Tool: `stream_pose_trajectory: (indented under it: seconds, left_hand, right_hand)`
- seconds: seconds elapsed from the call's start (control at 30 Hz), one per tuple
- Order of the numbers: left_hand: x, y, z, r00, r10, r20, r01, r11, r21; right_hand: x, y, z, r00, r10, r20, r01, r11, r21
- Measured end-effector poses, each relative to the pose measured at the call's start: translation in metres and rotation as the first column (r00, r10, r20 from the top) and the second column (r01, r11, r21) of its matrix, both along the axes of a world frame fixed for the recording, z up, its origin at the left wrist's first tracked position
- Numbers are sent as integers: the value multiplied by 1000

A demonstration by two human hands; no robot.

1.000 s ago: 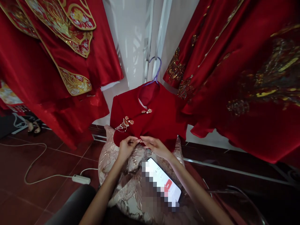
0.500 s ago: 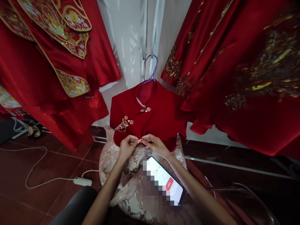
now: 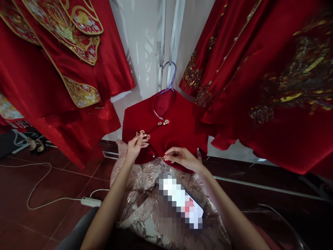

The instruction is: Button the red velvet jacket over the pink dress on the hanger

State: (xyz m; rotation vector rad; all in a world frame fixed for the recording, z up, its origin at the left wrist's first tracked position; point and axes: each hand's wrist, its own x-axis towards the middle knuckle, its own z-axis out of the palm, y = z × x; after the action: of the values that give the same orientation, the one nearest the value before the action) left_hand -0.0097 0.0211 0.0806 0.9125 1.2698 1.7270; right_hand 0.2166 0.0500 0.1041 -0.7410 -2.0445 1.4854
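A small red velvet jacket [image 3: 177,130] hangs on a purple hanger [image 3: 170,74] straight ahead, with a gold and pearl clasp [image 3: 163,122] at the collar. My left hand [image 3: 135,147] rests on the jacket front with its fingers curled over the gold brooch [image 3: 143,133]. My right hand [image 3: 182,158] pinches a small gold fastener [image 3: 164,158] at the jacket's lower edge. Beneath my hands lies a beige and gold brocade cloth [image 3: 142,201], and a phone [image 3: 187,206] with a lit screen sits on it.
Large red embroidered robes hang at the left [image 3: 59,69] and right [image 3: 265,80]. A white power strip [image 3: 90,202] with its cable lies on the dark red tiled floor. White poles [image 3: 166,38] stand against the wall behind the jacket.
My left hand left the lower edge and rose to the brooch. My right hand shifted slightly right along the hem, still pinching the small fastener.
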Motion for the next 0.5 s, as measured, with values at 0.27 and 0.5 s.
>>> stream_pose_trajectory:
  seconds: [0.27,0.5]
  left_hand:
    - [4,8,6,952,-93,291,89,996,26]
    - [13,12,2,992,122,-20,-121,992,19]
  right_hand:
    - [3,1,-1,1000,20,-15,-20,999,-24]
    - [0,-3,1,999,24,28,-25,1000,12]
